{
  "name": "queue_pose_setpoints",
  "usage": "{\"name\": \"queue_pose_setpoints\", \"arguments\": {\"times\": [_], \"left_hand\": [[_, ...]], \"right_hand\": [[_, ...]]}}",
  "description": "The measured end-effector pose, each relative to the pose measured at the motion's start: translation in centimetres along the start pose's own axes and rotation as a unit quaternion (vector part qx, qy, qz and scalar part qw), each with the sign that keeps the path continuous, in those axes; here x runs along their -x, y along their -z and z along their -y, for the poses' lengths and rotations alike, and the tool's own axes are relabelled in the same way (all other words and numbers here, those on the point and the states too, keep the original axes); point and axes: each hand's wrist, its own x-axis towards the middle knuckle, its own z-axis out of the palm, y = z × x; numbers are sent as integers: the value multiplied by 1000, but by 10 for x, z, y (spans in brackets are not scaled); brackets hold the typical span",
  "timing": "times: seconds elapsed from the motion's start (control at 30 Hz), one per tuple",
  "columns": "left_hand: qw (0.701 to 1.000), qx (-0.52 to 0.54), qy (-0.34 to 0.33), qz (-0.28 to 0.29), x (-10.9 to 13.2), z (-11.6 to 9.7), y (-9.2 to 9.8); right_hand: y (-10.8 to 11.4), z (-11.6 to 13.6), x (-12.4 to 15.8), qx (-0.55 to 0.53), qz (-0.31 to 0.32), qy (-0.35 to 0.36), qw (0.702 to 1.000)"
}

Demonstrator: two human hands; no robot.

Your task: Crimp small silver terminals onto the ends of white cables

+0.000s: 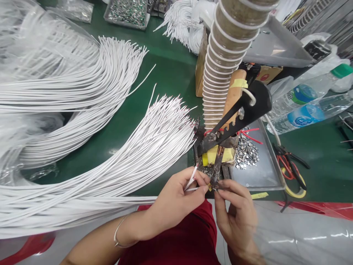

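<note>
My left hand (176, 198) is closed in a pinch on two thin white wires (191, 179), their ends pointing toward a small metal tip at the table's near edge. My right hand (234, 209) pinches a tiny metal piece (214, 185) right against those wire ends, under the tip of a soldering tool (217, 162). A black clamp arm (242, 110) holds that tool over a yellow block (216, 155). A big bundle of white wires (132, 154) fans out to the left of my hands.
A second white wire bundle (82, 73) lies farther back left on the green table (171, 73). A metal tray (261, 169) with small shiny parts (246, 151) sits right of the tool. Pliers (289, 162), plastic bottles (306, 110), and a ribbed hose (228, 48) stand nearby.
</note>
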Motion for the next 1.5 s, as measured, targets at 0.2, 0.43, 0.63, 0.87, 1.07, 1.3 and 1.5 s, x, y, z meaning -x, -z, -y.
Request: {"name": "queue_pose_setpoints", "arguments": {"times": [0.2, 0.43, 0.63, 0.87, 1.07, 1.3, 1.5], "left_hand": [[999, -38, -22, -17, 4, -1, -4], [999, -39, -8, -6, 10, 6, -7], [987, -148, 2, 62, 16, 17, -12], [974, -203, -61, 84, 21, 17, -6], [972, -201, -54, 106, 26, 15, 2], [975, -188, -38, 108, 23, 18, 2], [976, -196, -13, 89, 23, 13, -1]], "right_hand": [[-2, 2, -3, 8, 11, 13, 1000], [14, 1, -1, -59, -5, -55, 997], [21, 3, -1, -148, 116, -90, 978], [24, 6, -6, -157, 154, -117, 969], [27, 5, -14, -142, 152, -62, 976], [30, 1, -8, -129, 151, -62, 978], [35, -50, -22, 102, 63, -111, 987]]}}
